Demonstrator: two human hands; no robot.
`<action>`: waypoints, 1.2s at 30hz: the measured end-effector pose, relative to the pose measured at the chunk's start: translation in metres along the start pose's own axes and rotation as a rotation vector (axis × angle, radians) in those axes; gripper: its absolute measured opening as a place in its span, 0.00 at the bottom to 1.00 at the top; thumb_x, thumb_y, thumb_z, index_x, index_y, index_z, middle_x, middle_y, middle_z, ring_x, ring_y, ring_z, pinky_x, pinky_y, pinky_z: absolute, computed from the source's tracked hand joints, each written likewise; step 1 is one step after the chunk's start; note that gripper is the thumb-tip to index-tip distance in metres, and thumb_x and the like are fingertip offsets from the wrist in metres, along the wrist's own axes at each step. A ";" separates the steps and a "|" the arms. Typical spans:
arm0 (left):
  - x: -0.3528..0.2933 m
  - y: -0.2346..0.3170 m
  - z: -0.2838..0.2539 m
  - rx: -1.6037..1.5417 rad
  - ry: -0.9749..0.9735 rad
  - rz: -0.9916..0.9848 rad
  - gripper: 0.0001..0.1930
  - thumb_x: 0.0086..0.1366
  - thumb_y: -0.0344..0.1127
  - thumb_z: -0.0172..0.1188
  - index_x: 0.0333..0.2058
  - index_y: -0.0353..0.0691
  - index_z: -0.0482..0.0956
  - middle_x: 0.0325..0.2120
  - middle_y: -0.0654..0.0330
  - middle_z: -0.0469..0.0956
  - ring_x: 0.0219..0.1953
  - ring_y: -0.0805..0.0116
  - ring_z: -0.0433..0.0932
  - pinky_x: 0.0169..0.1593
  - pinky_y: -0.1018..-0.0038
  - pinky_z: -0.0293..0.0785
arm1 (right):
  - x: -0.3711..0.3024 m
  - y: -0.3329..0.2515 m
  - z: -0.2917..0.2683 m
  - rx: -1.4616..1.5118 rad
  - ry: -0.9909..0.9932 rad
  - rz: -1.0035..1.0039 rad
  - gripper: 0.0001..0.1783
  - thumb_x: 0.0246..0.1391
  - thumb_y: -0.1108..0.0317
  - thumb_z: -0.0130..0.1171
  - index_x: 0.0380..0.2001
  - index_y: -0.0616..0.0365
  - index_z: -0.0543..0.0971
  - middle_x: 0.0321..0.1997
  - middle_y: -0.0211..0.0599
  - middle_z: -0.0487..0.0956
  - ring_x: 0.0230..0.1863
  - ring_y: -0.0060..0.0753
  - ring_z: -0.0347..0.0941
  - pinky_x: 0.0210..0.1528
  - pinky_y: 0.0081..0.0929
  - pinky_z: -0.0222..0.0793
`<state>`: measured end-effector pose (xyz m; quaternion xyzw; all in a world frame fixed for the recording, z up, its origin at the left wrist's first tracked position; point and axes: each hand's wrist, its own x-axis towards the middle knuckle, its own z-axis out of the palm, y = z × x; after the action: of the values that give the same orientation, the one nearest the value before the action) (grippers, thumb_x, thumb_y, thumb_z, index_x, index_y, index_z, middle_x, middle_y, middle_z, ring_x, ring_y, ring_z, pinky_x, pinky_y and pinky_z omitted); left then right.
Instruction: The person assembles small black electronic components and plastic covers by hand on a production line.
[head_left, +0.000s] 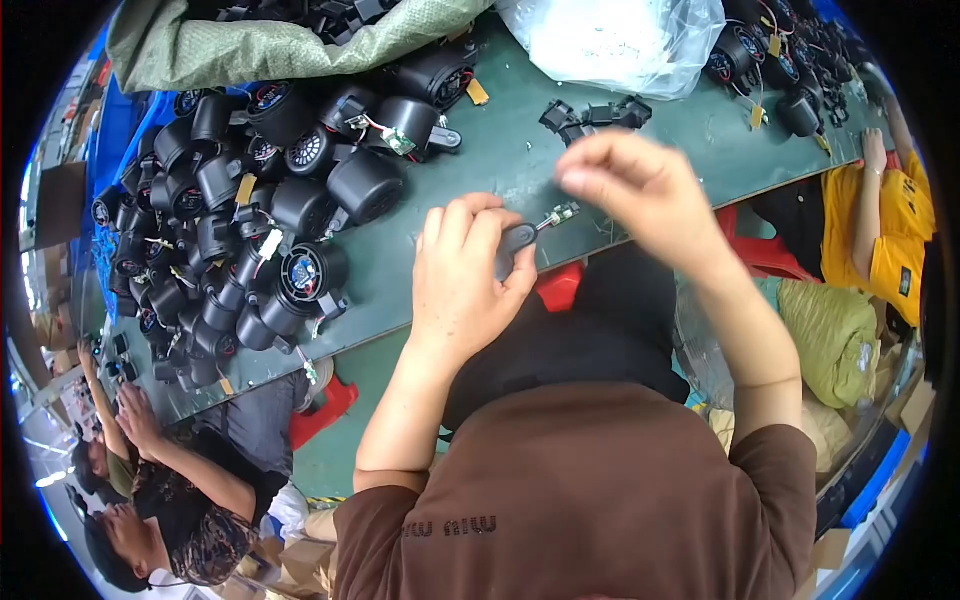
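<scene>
Gripping a dark part (517, 238) over the green table (500, 150)

The left hand (462, 270) is clamping the dark part; a circuit board (562, 213) is projecting rightward. The right hand (645, 195) is hovering alongside, thumb and forefinger close together, any hold indiscernible.

Left hand (462, 268) holding grey part (517, 238), right hand (645, 197) nearby

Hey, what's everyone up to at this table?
A seated person's left hand grips a dark grey plastic piece, with a small circuit board sticking out past it. The right hand hovers near the board, fingers curled. Black cylindrical housings lie heaped to the left on the green table; other people sit along it.
</scene>
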<state>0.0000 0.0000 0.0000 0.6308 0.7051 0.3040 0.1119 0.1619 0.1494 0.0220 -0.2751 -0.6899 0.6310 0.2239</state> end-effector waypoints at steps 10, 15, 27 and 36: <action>0.000 -0.009 0.009 -0.107 0.139 0.035 0.24 0.47 0.28 0.68 0.44 0.40 0.69 0.48 0.51 0.71 0.50 0.50 0.73 0.50 0.58 0.69 | -0.018 0.019 0.036 0.246 -0.063 0.169 0.11 0.58 0.72 0.63 0.45 0.60 0.82 0.39 0.29 0.82 0.41 0.19 0.77 0.47 0.20 0.73; -0.001 -0.009 0.011 -0.107 0.168 0.061 0.26 0.46 0.28 0.69 0.45 0.41 0.69 0.48 0.51 0.71 0.50 0.50 0.73 0.50 0.58 0.69 | -0.015 0.020 0.037 0.371 -0.135 0.311 0.10 0.59 0.71 0.62 0.43 0.63 0.80 0.38 0.32 0.82 0.39 0.17 0.77 0.46 0.19 0.74; -0.007 -0.012 0.020 -0.099 0.279 0.120 0.17 0.46 0.28 0.70 0.35 0.43 0.75 0.42 0.59 0.75 0.41 0.57 0.73 0.44 0.63 0.68 | -0.013 0.021 0.032 0.475 -0.152 0.395 0.11 0.62 0.67 0.60 0.44 0.63 0.81 0.41 0.34 0.82 0.42 0.20 0.78 0.49 0.22 0.75; -0.006 -0.014 0.014 -0.136 0.253 0.118 0.17 0.46 0.30 0.71 0.36 0.43 0.76 0.41 0.59 0.76 0.41 0.56 0.73 0.45 0.64 0.68 | -0.018 0.025 0.044 0.439 -0.129 0.314 0.10 0.65 0.69 0.55 0.44 0.64 0.78 0.43 0.32 0.81 0.43 0.19 0.76 0.48 0.22 0.74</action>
<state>-0.0026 -0.0016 -0.0200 0.6188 0.6531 0.4341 0.0466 0.1494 0.1061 -0.0068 -0.2826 -0.4983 0.8087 0.1332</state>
